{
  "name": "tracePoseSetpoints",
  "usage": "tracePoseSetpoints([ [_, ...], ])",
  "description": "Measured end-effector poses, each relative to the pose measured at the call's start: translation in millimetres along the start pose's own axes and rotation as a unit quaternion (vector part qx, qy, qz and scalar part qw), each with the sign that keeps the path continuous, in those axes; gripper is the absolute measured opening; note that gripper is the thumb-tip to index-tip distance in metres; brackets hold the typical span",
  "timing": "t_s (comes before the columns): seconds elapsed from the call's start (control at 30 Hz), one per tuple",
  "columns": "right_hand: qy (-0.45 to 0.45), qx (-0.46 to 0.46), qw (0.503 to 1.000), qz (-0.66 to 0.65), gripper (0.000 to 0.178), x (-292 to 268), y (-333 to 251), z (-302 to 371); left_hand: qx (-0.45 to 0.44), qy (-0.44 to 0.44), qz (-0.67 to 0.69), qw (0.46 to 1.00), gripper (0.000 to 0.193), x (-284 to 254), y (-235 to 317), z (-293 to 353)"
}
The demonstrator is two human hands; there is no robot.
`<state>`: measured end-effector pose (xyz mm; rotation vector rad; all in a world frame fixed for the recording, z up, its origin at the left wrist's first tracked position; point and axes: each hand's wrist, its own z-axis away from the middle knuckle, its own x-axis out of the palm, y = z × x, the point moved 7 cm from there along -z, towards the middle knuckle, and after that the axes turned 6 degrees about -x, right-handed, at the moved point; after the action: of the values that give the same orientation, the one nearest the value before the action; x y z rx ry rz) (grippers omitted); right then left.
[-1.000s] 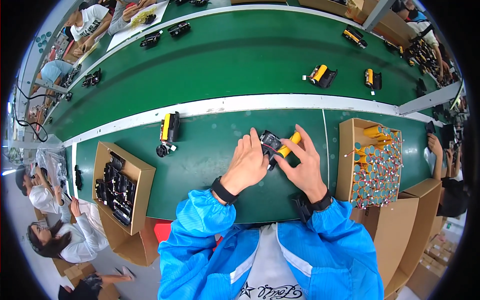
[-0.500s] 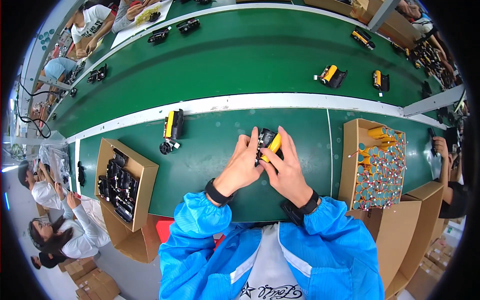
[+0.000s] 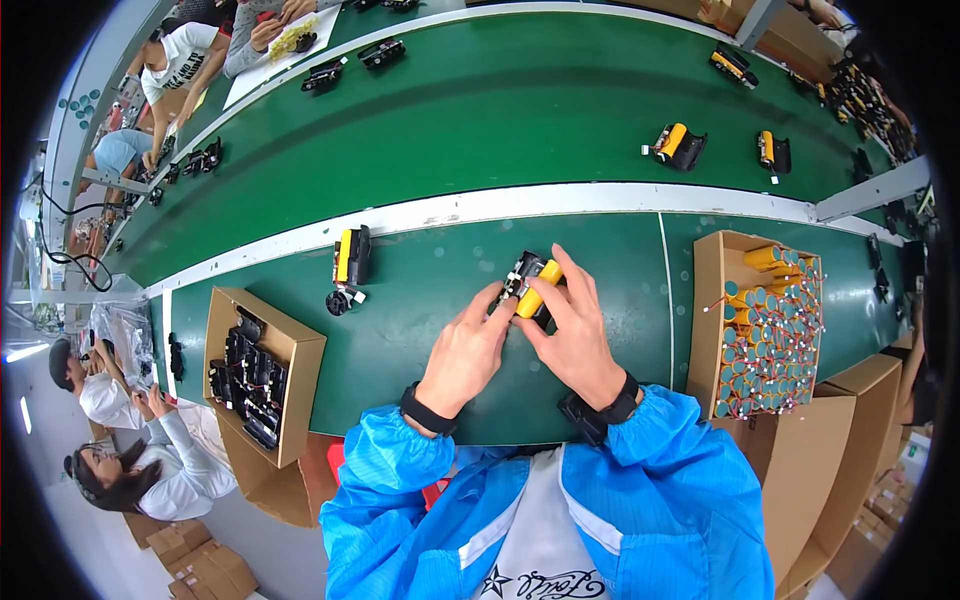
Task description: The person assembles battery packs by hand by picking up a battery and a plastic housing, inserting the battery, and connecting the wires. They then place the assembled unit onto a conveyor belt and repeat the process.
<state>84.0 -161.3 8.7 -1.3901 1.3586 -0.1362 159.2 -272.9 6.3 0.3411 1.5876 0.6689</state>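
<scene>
Over the green bench my two hands meet around a black plastic housing with small electronic parts along its side. My left hand pinches the housing's left side. On the other side, my right hand has thumb and fingers on a yellow cylindrical battery, which lies along the housing. Whether the battery is fully seated cannot be seen under the fingers. To the left on the bench rests another housing with a yellow battery, a round black part and a white connector beside it.
A cardboard box of black housings stands at left, and a box of yellow batteries with wires at right. Beyond a white rail, a green belt carries several part-built units. Other people sit at the left and far side.
The battery now lies more in line with the housing, whose upper end has tilted right. My left hand has slid lower along it. Units on the belt have shifted slightly right in view.
</scene>
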Motion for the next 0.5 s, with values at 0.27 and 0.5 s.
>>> tracePoseSetpoints([
  [0.27,-0.001,-0.086,0.995,0.05,0.037,3.7,-11.3,-4.4,0.065,-0.048,-0.091,0.993,0.042,-10.4,8.6,-4.3],
  [0.5,-0.027,-0.062,0.997,0.035,0.043,6.3,-17.1,-10.6,0.069,-0.011,-0.007,0.998,0.045,-10.8,0.6,-0.6],
])
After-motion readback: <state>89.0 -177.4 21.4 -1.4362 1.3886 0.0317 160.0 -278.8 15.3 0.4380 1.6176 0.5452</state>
